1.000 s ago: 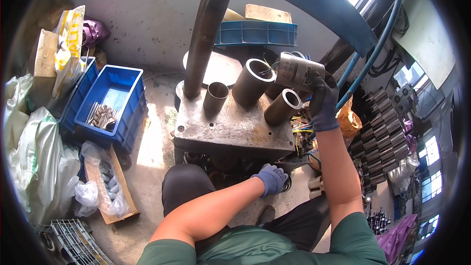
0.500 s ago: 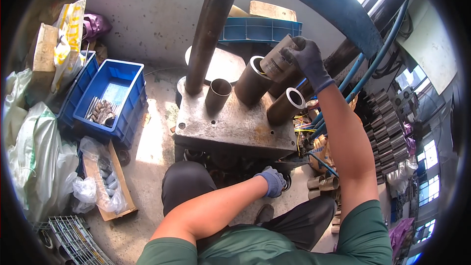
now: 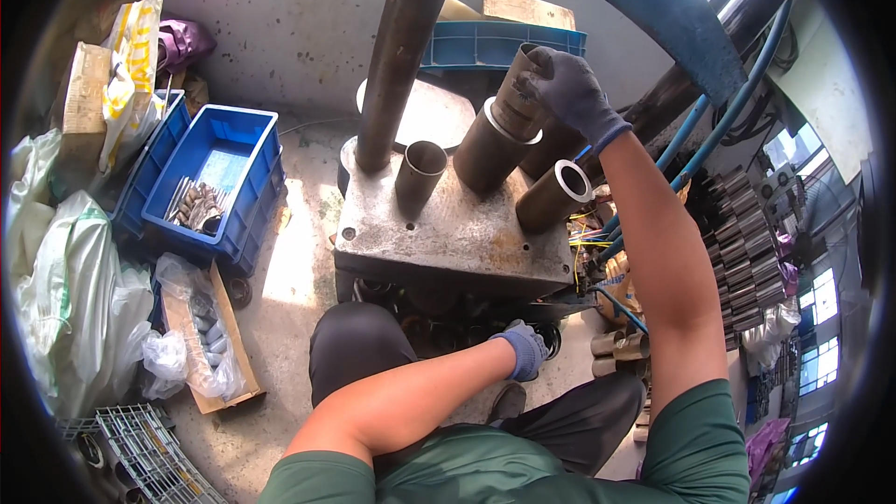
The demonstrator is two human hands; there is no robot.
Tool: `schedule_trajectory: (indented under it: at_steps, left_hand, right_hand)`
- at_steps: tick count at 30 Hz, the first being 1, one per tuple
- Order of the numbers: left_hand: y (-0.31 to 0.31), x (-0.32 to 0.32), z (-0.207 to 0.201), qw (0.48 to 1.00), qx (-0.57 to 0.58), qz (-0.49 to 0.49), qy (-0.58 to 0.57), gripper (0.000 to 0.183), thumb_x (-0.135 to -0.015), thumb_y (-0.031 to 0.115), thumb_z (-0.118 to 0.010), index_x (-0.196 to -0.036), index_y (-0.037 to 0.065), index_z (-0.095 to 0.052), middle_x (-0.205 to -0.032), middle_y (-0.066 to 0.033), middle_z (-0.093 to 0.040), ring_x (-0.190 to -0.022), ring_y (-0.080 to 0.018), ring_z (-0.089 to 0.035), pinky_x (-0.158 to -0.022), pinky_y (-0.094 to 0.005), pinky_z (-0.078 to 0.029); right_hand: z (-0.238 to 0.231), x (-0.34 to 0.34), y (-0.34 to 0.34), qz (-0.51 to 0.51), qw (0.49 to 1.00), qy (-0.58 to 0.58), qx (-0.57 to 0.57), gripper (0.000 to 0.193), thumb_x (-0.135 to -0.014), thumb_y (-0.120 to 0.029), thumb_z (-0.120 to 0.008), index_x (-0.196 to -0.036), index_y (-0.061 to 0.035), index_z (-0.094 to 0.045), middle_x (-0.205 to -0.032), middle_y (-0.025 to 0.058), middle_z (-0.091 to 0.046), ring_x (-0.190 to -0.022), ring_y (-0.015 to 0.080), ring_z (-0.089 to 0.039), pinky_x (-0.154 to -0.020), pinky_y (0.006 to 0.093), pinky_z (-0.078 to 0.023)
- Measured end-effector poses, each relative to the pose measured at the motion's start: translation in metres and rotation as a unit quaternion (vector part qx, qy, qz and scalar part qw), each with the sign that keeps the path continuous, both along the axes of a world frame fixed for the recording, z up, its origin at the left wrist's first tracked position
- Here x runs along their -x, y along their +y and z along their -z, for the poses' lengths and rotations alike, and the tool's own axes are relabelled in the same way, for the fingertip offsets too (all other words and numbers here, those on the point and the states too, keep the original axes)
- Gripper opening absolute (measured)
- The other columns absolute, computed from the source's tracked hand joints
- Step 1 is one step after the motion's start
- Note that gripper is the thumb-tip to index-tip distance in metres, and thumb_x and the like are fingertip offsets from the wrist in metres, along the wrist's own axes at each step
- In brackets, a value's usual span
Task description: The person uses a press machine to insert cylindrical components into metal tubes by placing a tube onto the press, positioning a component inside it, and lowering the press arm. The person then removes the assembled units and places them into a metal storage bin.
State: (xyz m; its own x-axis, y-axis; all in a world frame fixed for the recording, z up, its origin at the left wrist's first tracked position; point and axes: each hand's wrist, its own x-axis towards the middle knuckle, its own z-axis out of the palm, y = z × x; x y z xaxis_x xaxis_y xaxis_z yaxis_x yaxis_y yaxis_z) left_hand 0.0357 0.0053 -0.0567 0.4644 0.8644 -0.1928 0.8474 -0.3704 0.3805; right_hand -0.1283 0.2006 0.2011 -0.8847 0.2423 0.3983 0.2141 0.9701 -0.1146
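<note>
My right hand (image 3: 565, 91), in a dark grey glove, is closed round the upper rim of a metal sleeve (image 3: 516, 107). The sleeve's lower end sits inside the mouth of a thick-walled steel tube (image 3: 485, 159), which stands on a heavy metal block (image 3: 439, 229). To its left a thinner, open-topped metal tube (image 3: 420, 177) stands on the block; to its right is a short thick tube (image 3: 553, 196) with a bright rim. My left hand (image 3: 525, 351), in a blue-grey glove, is low in front of the block with curled fingers. What it grips is hidden.
A steel column (image 3: 401, 65) rises from the block under a blue curved frame (image 3: 644, 14). Blue crates (image 3: 247, 191) with metal parts, white sacks (image 3: 75, 289) and a carton (image 3: 238, 355) lie left. Stacked metal cylinders (image 3: 742, 247) and blue hoses (image 3: 709, 145) are at right.
My right hand has moved left and slightly up, turning the tilted sleeve more upright and setting its lower end into the thick tube. The left hand stays low by the block.
</note>
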Motion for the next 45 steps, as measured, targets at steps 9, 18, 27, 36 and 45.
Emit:
schedule_trajectory:
  at_steps: [9, 18, 27, 36, 45]
  left_hand:
    - [-0.005, -0.001, 0.005, 1.0, 0.025, -0.006, 0.002, 0.047, -0.091, 0.042, -0.062, -0.128, 0.014, -0.069, -0.123, -0.015, -0.069, -0.115, -0.0332, -0.066, -0.097, -0.0489, -0.05]
    - [-0.008, -0.008, 0.01, 0.998, 0.05, 0.016, 0.038, 0.05, -0.093, 0.046, -0.063, -0.131, 0.014, -0.068, -0.126, -0.014, -0.068, -0.117, -0.0324, -0.065, -0.098, -0.0488, -0.049]
    - [-0.013, -0.006, 0.01, 0.998, 0.048, 0.019, 0.044, 0.05, -0.094, 0.045, -0.062, -0.133, 0.014, -0.067, -0.129, -0.014, -0.067, -0.119, -0.0322, -0.064, -0.099, -0.0488, -0.049]
    - [-0.014, -0.007, 0.01, 0.997, 0.058, 0.025, 0.05, 0.05, -0.093, 0.045, -0.064, -0.133, 0.015, -0.067, -0.13, -0.0144, -0.067, -0.119, -0.0325, -0.064, -0.099, -0.0495, -0.049]
    - [-0.009, -0.001, 0.0, 0.998, 0.038, 0.027, 0.04, 0.053, -0.092, 0.048, -0.065, -0.132, 0.013, -0.066, -0.126, -0.0144, -0.067, -0.117, -0.0332, -0.065, -0.098, -0.0501, -0.049]
  right_hand:
    - [-0.005, 0.001, -0.003, 0.02, 0.996, -0.053, -0.063, 0.038, -0.098, -0.026, -0.065, -0.123, 0.0019, -0.065, -0.106, 0.0212, -0.074, -0.1, 0.0314, -0.072, -0.092, 0.0401, -0.056]
    - [0.004, -0.001, -0.006, 0.051, 0.998, 0.013, -0.046, 0.036, -0.099, -0.038, -0.061, -0.109, -0.0048, -0.07, -0.098, 0.0208, -0.074, -0.096, 0.0384, -0.072, -0.088, 0.0458, -0.056]
    - [0.007, -0.032, 0.017, -0.087, 0.99, 0.035, 0.104, 0.04, -0.096, -0.037, -0.072, -0.106, 0.0013, -0.073, -0.082, 0.0128, -0.067, -0.082, 0.0104, -0.061, -0.081, 0.0325, -0.053]
    - [0.004, -0.02, -0.036, 0.07, 0.996, 0.047, -0.035, 0.035, -0.099, -0.039, -0.059, -0.096, -0.0066, -0.071, -0.088, 0.0193, -0.071, -0.088, 0.0402, -0.07, -0.081, 0.0468, -0.055]
    - [0.03, -0.034, -0.027, 0.018, 0.969, 0.225, -0.106, 0.035, -0.087, -0.026, -0.074, -0.117, -0.008, -0.07, -0.103, 0.017, -0.073, -0.104, 0.0383, -0.068, -0.098, 0.0473, -0.052]
